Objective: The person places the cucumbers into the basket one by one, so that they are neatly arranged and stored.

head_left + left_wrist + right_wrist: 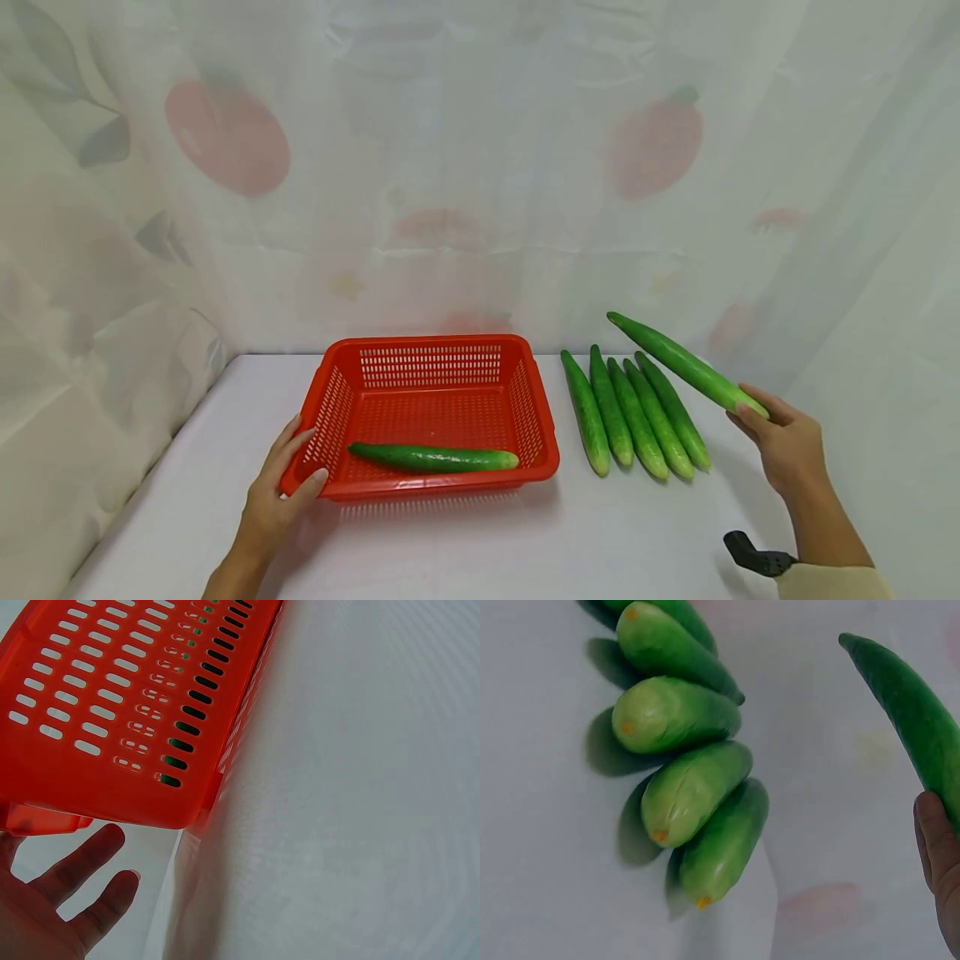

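My right hand (pixel 791 442) grips a long green cucumber (pixel 678 362) by its pale end, holding it raised and tilted, the dark tip pointing up and left. In the right wrist view the same cucumber (pixel 911 712) rises from the fingers (pixel 934 832). At the left front corner of a red plastic basket (pixel 420 493), my left hand (pixel 273 500) rests on the rim with spread, mostly straight fingers. One cucumber (pixel 435 458) lies crosswise inside, along the basket's front wall. The left wrist view shows two fingers (pixel 82 862) apart from the slotted basket wall (pixel 97 765).
Right of the basket, several cucumbers (pixel 633 417) lie side by side on the white table (pixel 600 542), pale ends toward me. A printed curtain (pixel 450 167) hangs behind the table. A black strap-like device (pixel 757 558) sits at my right wrist.
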Available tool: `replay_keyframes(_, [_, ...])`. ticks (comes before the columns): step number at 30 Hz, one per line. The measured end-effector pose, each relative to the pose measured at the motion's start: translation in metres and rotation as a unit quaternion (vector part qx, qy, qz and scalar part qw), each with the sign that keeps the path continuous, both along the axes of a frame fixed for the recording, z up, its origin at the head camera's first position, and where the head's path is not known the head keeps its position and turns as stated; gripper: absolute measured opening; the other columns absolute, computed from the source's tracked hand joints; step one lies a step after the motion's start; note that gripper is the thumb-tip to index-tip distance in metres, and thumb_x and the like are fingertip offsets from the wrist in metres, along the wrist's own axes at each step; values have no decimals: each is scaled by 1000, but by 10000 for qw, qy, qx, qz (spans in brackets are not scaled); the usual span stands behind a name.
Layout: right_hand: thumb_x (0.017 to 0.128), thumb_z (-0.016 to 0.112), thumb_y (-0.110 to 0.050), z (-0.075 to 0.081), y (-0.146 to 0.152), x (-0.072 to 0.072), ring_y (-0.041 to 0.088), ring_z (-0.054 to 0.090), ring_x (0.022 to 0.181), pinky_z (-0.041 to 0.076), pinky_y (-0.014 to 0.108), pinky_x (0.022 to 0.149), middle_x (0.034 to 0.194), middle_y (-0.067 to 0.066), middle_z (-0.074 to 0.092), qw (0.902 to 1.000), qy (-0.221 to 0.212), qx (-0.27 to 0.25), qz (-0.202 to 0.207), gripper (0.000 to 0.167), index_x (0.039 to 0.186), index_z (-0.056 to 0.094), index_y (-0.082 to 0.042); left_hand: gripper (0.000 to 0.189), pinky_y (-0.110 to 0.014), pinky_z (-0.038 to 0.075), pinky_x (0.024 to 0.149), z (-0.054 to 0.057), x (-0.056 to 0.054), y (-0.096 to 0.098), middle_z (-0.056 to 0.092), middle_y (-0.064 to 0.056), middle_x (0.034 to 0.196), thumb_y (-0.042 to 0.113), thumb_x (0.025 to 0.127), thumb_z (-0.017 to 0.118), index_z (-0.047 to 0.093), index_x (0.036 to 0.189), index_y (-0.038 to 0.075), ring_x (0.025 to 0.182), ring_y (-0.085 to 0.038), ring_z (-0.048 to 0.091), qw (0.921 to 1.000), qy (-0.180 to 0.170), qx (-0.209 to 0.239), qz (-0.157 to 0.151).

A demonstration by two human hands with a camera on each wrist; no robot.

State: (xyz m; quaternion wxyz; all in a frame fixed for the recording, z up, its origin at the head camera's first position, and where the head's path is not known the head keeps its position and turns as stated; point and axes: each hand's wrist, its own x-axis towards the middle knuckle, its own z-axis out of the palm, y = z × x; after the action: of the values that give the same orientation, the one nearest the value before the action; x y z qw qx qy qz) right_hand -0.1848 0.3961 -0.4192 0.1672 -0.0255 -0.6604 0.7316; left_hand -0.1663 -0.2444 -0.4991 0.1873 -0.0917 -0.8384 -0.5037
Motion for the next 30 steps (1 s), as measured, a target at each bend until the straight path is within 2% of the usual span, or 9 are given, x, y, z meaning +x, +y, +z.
replay_keyframes(7, [90,62,6,14,-14,0,10,64,96,50,26,80,114,3,54,9958,539,-371,646,34,124,63,1,56,-8,36,86,1,0,1,24,1,156,9,89,66,48,142,11,130,-1,30,10000,2,12,3])
replay_keyframes(14, [90,55,15,29,-29,2,15,63,100,49,32,82,115,8,59,9836,1066,-630,1310,34,123,61,9,55,-9,37,86,3,2,2,24,2,156,9,89,66,48,141,11,130,-1,30,10000,19,55,-3])
replay_keyframes(18, [91,53,16,37,-39,3,17,62,103,49,33,84,118,9,58,9792,1211,-446,1564,34,124,58,12,56,-9,37,86,3,1,1,24,2,156,9,89,66,48,142,11,129,-1,30,10000,13,47,-2])
replay_keyframes(25, [93,48,17,44,-53,4,18,61,106,49,33,87,122,10,58,9697,1400,-40,2004,34,125,59,9,56,-8,36,86,0,0,0,24,1,156,8,89,66,48,142,11,129,-1,30,10000,10,24,3])
replay_keyframes(30, [94,48,16,46,-63,2,16,61,104,49,32,87,118,9,60,9678,1361,321,2094,34,126,54,14,56,-8,37,86,0,0,1,23,2,156,10,89,66,47,142,12,129,0,30,10000,-57,44,27])
